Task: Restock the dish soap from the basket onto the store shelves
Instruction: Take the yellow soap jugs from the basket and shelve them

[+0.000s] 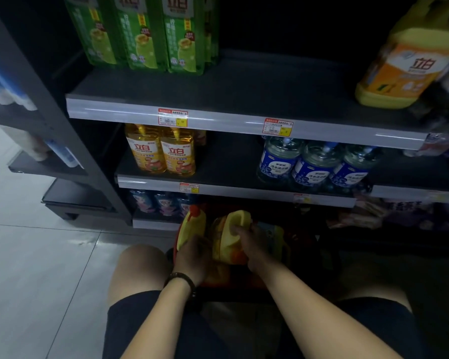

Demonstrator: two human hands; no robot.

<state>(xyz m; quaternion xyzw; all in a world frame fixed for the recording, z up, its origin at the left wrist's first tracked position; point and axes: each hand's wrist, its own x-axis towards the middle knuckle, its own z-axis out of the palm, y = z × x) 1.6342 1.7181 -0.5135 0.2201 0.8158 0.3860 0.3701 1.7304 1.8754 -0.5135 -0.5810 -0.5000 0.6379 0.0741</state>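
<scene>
A red basket [233, 282] sits on the floor between my knees, holding yellow dish soap jugs. My left hand [193, 252] grips one yellow jug with a red cap [191, 225] at the basket's left. My right hand [246, 238] grips the handle of a second yellow jug [231, 242] lying in the middle. A matching yellow jug with an orange label [410, 68] stands on the upper shelf [244, 120] at the far right. Most of the basket is hidden under my hands and the jugs.
Green soap packs [143, 32] stand at the upper shelf's left. The middle shelf [231, 186] carries two amber bottles [161, 150] and three blue-labelled clear bottles [319, 163]. Dark bottles [161, 203] fill the lowest shelf. A grey shelf upright [49, 120] stands left, over pale tiled floor [36, 255].
</scene>
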